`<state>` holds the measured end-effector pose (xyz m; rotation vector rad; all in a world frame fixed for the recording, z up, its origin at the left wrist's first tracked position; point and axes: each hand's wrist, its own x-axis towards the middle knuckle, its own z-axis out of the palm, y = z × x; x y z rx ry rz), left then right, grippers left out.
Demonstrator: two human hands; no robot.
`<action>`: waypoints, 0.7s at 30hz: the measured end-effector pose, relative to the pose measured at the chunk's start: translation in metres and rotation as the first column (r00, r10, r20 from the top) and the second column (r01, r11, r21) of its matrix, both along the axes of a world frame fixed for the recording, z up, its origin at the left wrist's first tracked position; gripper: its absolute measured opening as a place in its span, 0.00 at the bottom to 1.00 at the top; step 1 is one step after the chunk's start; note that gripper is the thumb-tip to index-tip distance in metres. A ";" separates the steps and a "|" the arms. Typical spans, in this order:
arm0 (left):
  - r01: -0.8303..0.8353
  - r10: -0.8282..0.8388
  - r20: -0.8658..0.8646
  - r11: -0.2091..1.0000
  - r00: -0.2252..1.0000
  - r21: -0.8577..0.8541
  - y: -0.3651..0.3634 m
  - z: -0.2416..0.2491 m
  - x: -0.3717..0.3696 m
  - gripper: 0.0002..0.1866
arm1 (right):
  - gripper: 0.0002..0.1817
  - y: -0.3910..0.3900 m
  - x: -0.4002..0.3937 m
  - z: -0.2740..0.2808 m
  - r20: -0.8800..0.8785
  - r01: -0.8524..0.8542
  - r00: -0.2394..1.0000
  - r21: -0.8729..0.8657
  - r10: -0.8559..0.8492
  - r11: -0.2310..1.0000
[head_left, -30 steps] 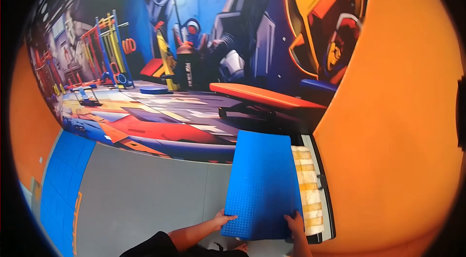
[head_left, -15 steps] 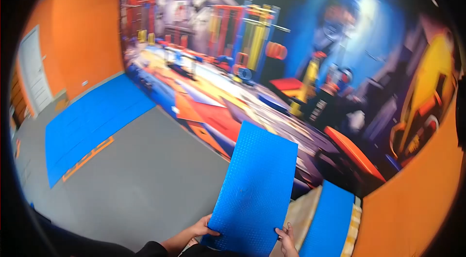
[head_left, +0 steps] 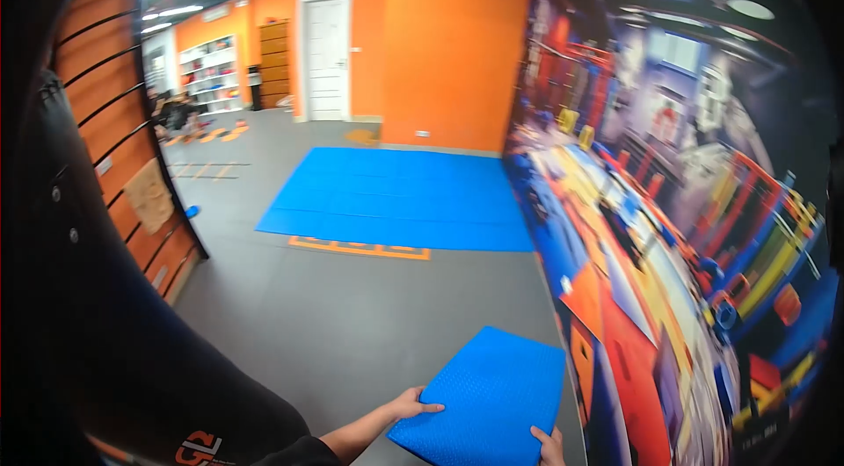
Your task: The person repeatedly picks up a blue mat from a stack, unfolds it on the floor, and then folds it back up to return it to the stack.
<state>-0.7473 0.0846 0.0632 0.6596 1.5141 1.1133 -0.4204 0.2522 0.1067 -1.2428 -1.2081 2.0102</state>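
Two hands, one blue mat (head_left: 492,400), and the mural wall (head_left: 607,378) near its right side.
The mat's far end is unsupported above the grey floor (head_left: 352,316), so I judge it could droop, or knock the wall if I swung right or my grip loosened. My left hand (head_left: 411,404) clasps its left edge, thumb on top, forearm angled inward; my right hand (head_left: 550,446) grips the right edge, partly out of frame.

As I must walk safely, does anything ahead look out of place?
Perhaps: beyond the held blue textured mat, an orange ladder-like strip shows along the near edge of the large blue floor mat, as if partly covered.
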 end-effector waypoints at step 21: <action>-0.702 0.724 -0.145 0.690 0.675 0.178 0.122 -0.052 -0.291 0.32 | 0.31 0.289 -0.486 0.007 0.274 -0.604 0.782 0.554 0.560 0.573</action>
